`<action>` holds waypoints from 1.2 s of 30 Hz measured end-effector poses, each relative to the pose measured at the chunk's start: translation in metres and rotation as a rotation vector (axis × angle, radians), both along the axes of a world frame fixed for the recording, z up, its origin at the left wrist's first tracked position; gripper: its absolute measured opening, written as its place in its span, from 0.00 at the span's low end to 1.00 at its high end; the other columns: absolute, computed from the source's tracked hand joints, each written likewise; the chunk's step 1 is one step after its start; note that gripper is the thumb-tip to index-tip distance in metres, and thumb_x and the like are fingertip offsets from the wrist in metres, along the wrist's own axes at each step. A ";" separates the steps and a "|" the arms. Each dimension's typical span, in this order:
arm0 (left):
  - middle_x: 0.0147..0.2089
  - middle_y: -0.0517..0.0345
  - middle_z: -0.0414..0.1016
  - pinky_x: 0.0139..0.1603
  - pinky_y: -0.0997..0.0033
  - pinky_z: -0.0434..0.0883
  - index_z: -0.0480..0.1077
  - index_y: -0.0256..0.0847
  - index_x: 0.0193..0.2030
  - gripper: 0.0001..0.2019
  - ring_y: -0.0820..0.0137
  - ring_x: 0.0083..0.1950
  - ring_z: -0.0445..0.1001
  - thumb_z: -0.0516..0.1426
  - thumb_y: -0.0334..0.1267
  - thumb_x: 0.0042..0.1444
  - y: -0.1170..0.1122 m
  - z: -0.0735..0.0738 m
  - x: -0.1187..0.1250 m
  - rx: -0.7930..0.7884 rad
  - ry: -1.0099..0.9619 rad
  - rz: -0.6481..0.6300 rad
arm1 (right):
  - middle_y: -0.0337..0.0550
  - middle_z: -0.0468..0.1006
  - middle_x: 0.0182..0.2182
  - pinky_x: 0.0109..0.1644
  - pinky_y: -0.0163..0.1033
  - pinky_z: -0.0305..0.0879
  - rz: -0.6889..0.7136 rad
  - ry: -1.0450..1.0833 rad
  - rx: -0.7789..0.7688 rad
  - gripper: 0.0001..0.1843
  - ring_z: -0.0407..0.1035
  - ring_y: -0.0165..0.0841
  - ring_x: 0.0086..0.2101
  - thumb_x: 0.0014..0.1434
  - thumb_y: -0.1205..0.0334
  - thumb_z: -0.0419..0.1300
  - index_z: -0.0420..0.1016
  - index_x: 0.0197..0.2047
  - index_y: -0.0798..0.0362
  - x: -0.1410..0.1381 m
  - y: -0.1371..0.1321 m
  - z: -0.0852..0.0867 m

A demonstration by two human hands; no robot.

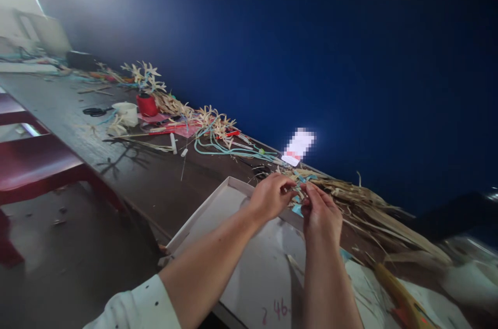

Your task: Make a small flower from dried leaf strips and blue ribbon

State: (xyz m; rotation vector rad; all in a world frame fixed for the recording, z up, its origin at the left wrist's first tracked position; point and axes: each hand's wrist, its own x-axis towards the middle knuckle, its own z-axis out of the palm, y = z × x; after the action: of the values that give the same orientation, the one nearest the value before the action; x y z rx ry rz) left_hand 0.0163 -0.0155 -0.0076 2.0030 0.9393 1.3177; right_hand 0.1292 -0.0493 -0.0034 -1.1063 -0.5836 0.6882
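My left hand (271,195) and my right hand (322,210) meet over the far edge of a shallow white box lid (202,228). The fingers of both are closed in a pinch. Whatever is between the fingertips is too small to make out. Pale scraps and bits of light-blue material (298,209) lie just behind and below the fingers. To the right of my right hand stretches a bundle of dry, straw-coloured husk strips (354,191).
A yellow-handled tool (402,292) lies at lower right. Left along the dark table (171,191) are blue-green cords (212,151), pale husk flowers (213,120), a red spool (147,106), a white cup (126,113) and black scissors (95,111). A dark-red chair (39,163) stands alongside; a blue partition (311,59) rises behind.
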 end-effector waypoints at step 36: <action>0.29 0.55 0.74 0.24 0.80 0.66 0.74 0.33 0.33 0.13 0.77 0.27 0.68 0.60 0.44 0.48 0.010 0.009 -0.005 -0.734 -0.298 -0.280 | 0.40 0.75 0.32 0.15 0.25 0.48 0.139 0.132 -0.012 0.16 0.56 0.18 0.19 0.36 0.60 0.69 0.75 0.31 0.55 0.007 -0.004 0.008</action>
State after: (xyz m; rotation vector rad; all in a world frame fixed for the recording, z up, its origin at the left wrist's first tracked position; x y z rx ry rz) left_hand 0.0115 -0.0053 0.0014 1.2752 0.8056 0.8993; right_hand 0.1367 -0.0532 0.0046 -1.0290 -0.5468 0.8792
